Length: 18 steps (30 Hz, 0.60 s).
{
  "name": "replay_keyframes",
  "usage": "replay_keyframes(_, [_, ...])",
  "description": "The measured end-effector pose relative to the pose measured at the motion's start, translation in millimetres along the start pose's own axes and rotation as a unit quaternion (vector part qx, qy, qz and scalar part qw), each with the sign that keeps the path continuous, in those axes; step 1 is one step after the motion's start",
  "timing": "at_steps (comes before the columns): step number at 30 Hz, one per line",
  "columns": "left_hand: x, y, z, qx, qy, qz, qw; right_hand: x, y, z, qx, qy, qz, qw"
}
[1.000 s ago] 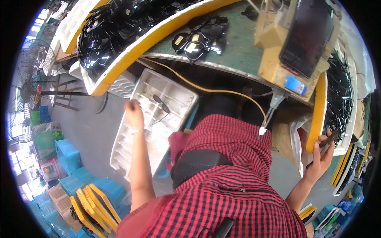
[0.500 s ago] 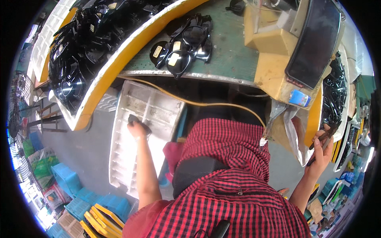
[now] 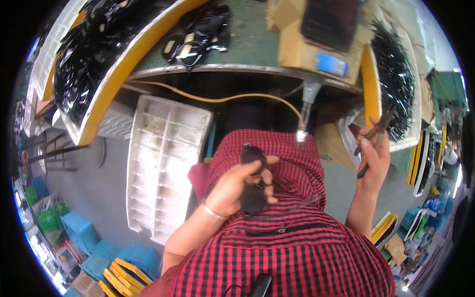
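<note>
white compartment tray lies at left, untouched. dark sunglasses are gripped in the left hand over the lap, already picked. thin dark tool is clasped by right hand; fitting seems not yet begun.

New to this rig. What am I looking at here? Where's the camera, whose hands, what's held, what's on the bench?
It's one wide fisheye camera worn on a person's head, looking down, so straight edges bend near the rim. There is no machine: both hands are the wearer's own, above a red checked shirt. The left hand holds dark sunglasses over the lap. The right hand holds thin dark pieces, too blurred to name. The green workbench carries a pile of black sunglasses. A white compartment tray sits below the bench, on the left.
</note>
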State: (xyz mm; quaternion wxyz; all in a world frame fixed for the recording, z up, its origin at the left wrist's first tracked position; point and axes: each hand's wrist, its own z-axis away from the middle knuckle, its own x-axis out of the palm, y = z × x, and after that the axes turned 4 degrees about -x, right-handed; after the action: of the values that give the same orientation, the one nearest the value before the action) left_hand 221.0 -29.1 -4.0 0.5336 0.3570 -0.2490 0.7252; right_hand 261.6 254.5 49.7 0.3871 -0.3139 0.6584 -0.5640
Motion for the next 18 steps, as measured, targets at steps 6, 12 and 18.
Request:
replay_keyframes(6, [37.7, -18.3, -26.7, -0.032, -0.043, -0.105, 0.993, -22.6, 8.0, 23.6, 0.022, 0.032, -0.01, 0.999])
replay_keyframes(12, [55.3, -24.2, -30.2, -0.013, -0.047, -0.117, 0.992, -29.0, 11.5, 29.4, 0.051, 0.051, -0.047, 0.996])
replay_keyframes(18, [57.4, -33.4, -29.5, 0.012, -0.062, -0.125, 0.99, -24.2, 8.9, 28.6, 0.064, 0.039, -0.068, 0.995])
